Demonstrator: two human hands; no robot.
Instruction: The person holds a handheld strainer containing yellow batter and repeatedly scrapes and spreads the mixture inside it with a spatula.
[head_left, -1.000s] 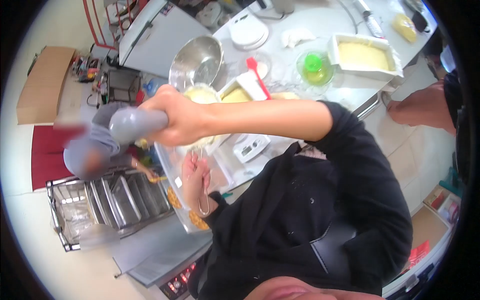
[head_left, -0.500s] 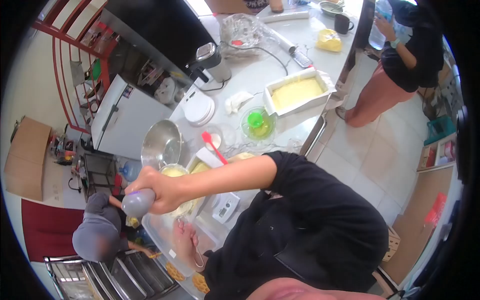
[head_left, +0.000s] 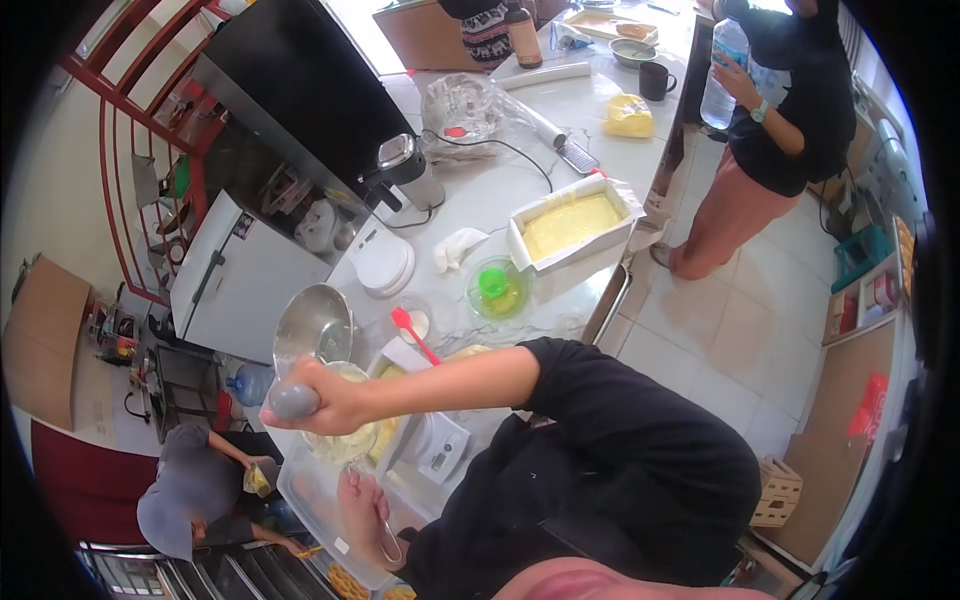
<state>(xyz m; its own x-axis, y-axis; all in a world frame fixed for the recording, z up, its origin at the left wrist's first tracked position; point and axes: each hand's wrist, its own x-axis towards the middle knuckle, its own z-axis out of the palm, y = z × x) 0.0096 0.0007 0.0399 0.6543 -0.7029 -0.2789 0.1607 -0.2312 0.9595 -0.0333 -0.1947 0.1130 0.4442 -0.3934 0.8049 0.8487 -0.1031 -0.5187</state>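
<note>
My right hand (head_left: 345, 398) is wrapped round a thick grey handle (head_left: 295, 402), whose working end is hidden beneath the hand. It is over a round bowl (head_left: 352, 445) of pale yellow batter. Below it, my left hand (head_left: 362, 510) is closed round a thin metal handle (head_left: 395, 548) ending in a loop. That handle seems to run up to the bowl's edge. Beside the bowl, under my right forearm, a lined loaf tin (head_left: 400, 440) holds batter. A white digital scale (head_left: 438, 452) stands next to it, and a clear plastic tub (head_left: 308, 485) lies below the bowl.
A metal bowl (head_left: 312, 325), red brush (head_left: 415, 335), white scale (head_left: 380, 260), glass bowl with a green cup (head_left: 498, 290) and batter-filled loaf tin (head_left: 570, 230) stand on the counter. One person (head_left: 760, 130) holds a water bottle; another (head_left: 190, 480) bends near trays.
The view has shifted slightly. My right hand and the grey handle sit lower, nearer the bowl. The bending person's hand now shows a yellow item. My left hand keeps its hold.
</note>
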